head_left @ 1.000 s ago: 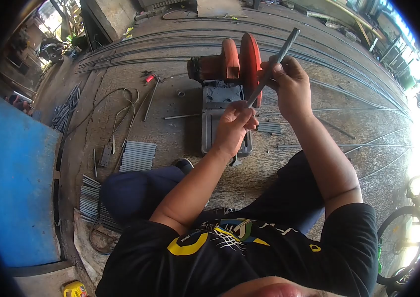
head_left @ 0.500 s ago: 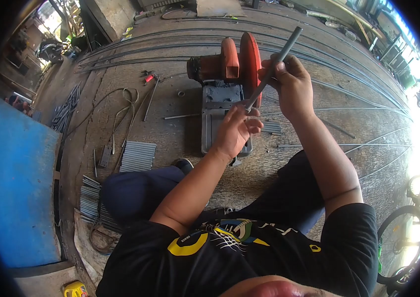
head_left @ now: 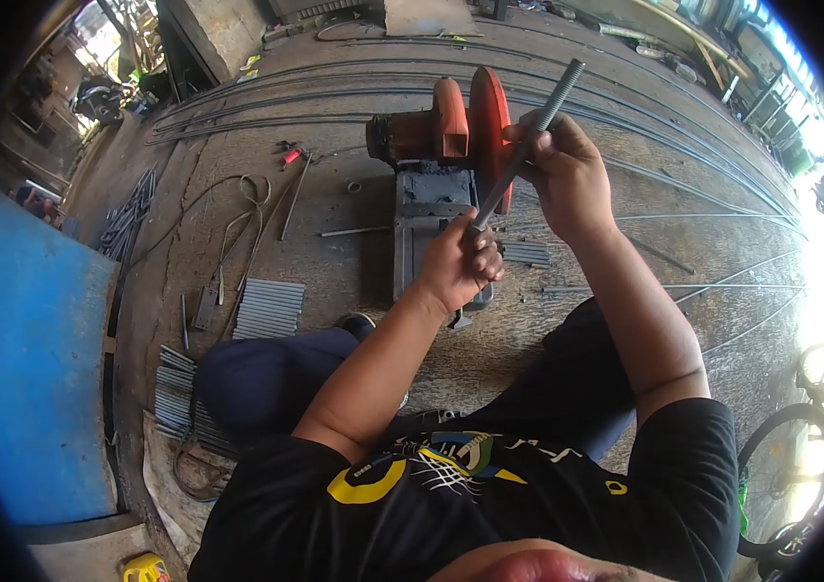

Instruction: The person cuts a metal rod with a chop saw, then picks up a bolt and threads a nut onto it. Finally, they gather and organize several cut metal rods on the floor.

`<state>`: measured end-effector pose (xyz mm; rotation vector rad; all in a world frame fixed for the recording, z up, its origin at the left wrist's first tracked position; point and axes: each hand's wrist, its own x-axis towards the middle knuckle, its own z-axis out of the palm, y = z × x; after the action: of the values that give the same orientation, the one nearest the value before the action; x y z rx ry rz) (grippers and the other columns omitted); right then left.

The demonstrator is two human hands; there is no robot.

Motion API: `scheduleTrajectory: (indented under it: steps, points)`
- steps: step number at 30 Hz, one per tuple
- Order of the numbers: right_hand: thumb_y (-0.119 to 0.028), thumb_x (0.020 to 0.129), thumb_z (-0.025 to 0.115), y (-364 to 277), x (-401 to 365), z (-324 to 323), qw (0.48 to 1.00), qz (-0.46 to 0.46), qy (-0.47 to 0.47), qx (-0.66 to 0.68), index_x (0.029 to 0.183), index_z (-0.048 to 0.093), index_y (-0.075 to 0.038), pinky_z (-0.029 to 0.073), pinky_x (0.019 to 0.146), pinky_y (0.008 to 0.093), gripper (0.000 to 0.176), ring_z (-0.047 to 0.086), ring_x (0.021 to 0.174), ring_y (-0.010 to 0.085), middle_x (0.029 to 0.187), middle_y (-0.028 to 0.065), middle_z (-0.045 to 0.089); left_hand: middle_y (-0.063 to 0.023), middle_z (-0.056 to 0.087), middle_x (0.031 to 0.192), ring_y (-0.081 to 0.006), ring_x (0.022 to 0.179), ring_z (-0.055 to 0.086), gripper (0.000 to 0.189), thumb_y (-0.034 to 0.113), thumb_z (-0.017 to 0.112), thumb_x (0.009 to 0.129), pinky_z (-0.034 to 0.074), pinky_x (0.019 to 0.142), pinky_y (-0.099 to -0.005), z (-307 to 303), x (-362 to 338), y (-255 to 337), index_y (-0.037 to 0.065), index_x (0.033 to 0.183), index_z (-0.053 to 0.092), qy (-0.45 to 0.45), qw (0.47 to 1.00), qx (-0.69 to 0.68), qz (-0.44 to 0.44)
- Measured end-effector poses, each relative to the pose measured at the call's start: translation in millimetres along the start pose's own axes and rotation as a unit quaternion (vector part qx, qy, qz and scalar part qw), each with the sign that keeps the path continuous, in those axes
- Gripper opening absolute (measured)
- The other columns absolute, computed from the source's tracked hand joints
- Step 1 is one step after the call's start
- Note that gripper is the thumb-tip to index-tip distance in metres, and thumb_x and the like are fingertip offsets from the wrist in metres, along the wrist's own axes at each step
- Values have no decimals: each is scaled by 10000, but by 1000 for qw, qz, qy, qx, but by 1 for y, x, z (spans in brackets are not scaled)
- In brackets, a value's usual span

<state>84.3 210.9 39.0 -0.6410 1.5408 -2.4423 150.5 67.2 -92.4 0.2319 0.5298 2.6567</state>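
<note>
Both hands hold a metal rod threaded at its upper end, slanting up to the right in front of the orange cut-off saw. My left hand is closed around its lower end, the fingers curled. Higher up, my right hand pinches it between thumb and fingers, below the threaded tip. The saw's round orange guard lies just behind the rod, and its grey base is partly covered by my left hand.
Cut rods lie in a neat row left of the saw, with another pile by my knee. Long bars stretch across the floor behind the saw. A strap lies at left, near a blue panel. A bicycle stands at right.
My left hand's fingers have gone from spread to curled around the rod's lower end. The rod and my right hand have shifted slightly down.
</note>
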Motion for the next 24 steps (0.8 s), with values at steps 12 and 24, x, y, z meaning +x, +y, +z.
scheduleTrajectory:
  steps: [12,24]
  points:
    - [-82,971,434,-5,4,-1,998,-33,44,-12,1048,510,25,553,822,371,152,652,890,236,970,145,624,-80,592,743,-216,670,593,421,461,449,956,470,692,-328,38,1,-12,60,913,570,222,863,357,279]
    - [-80,977,418,-13,0,0,998,-34,7,43,1085,503,34,546,834,370,178,648,896,239,984,139,611,-40,517,639,-183,570,524,492,525,425,941,430,621,-328,45,-6,-2,90,746,546,94,993,63,44]
